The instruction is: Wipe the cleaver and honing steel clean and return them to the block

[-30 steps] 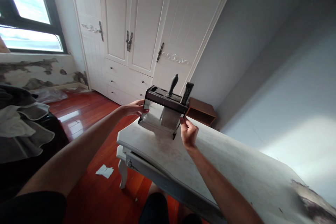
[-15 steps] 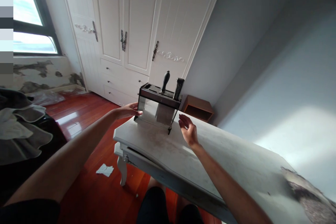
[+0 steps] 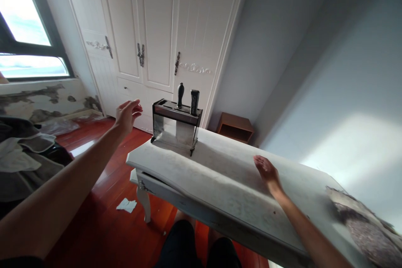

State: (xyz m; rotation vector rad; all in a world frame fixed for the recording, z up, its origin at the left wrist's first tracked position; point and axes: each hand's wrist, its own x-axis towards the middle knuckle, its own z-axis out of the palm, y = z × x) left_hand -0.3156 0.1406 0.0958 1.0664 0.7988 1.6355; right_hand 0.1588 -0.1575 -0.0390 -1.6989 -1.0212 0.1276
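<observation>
A knife block (image 3: 177, 112) with a dark top and clear sides stands upright on the far left end of the white table (image 3: 176, 167). Two black handles rise from its slots: a ribbed, rounded handle (image 3: 180, 95) and a flatter knife handle (image 3: 194, 102), with a wide blade visible through the clear side. My left hand (image 3: 126, 115) hovers left of the block, apart from it, fingers loosely bent and empty. Over the tabletop, well to the right of the block, is my right hand (image 3: 266, 171), its fingers extended with nothing in them.
A white wardrobe (image 3: 157, 29) stands behind the table. A brown open-fronted box (image 3: 235, 125) is beyond the far edge. Grey furry cloth (image 3: 367, 226) lies at the table's right end. Clothes (image 3: 25, 159) are piled at left; white paper (image 3: 126, 205) lies on the red floor.
My left hand has let go of the knife block and moved up and left. My right hand has drawn away to the right. The view has shifted slightly.
</observation>
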